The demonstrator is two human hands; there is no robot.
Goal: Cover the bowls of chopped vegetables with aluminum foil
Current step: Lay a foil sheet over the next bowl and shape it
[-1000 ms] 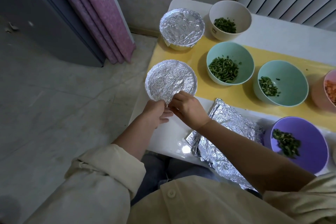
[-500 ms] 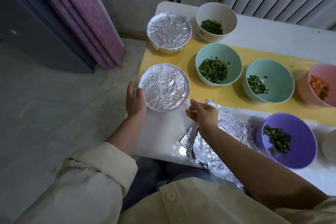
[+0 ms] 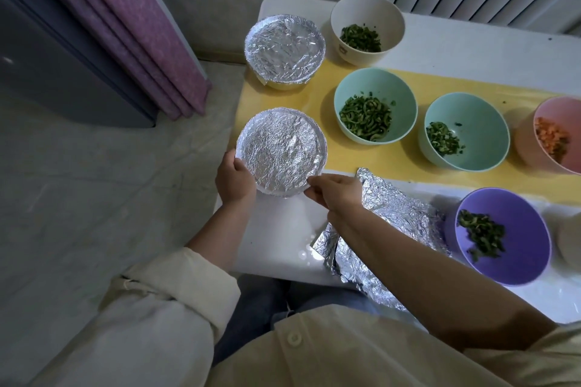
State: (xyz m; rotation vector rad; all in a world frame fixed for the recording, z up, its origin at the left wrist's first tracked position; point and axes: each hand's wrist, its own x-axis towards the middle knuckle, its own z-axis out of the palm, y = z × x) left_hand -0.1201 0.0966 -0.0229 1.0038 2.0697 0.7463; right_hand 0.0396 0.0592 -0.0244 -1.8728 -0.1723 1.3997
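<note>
Silver, crinkled aluminium foil is stretched tight across the lower foil-covered bowl [image 3: 281,151], which is set left of the frame's centre, near the left edge of the white surface [image 3: 276,236]. Its left rim is gripped by the left hand [image 3: 234,177], with the fingers curled round the edge. At its lower right rim the foil edge is pinched by the right hand [image 3: 338,193], whose fingers are drawn narrow against the rim. The upper foil-covered bowl [image 3: 284,50] is seen above, apart from it, on a yellow mat [image 3: 440,85].

Uncovered bowls of chopped greens are ranged to the right: a cream bowl [image 3: 366,14] at the top, a larger mint-green bowl [image 3: 375,88] and a second mint-green bowl [image 3: 471,113] in the middle, and a purple bowl [image 3: 515,261] at the lower right. A pink bowl [image 3: 553,116] of orange pieces is cut off by the right edge. Loose crumpled foil sheets [image 3: 402,207] are spread under the right forearm, just beside the purple bowl.
</note>
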